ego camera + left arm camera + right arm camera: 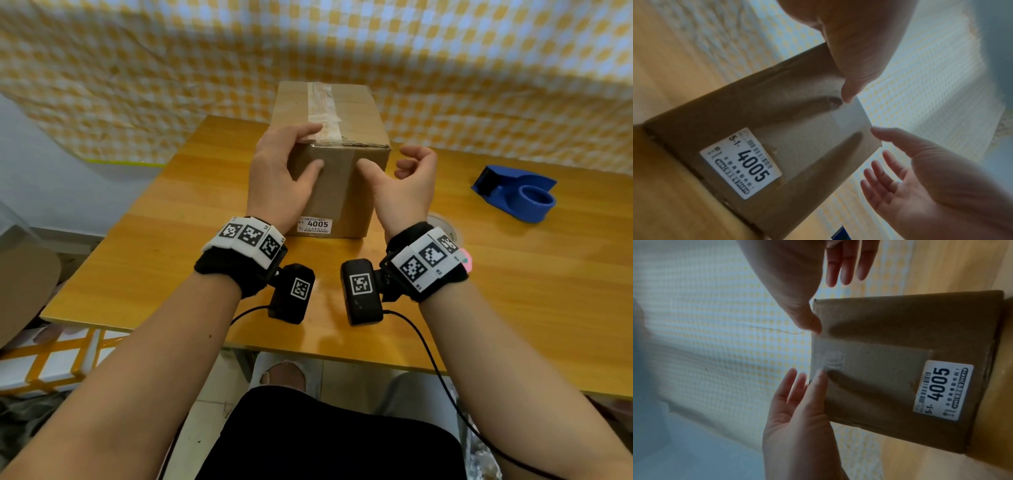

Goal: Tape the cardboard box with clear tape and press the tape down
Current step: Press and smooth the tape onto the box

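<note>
Left hand point(281, 171) flat on cardboard box point(342, 192), right hand point(407, 178) loosely curled, empty.

A wooden table point(496, 274) with a yellow-brown top carries the items. A cardboard box point(342, 185) is stood upright near the table's far edge. A blue tape dispenser point(517, 192) is placed well to the right of the box, apart from it.
</note>
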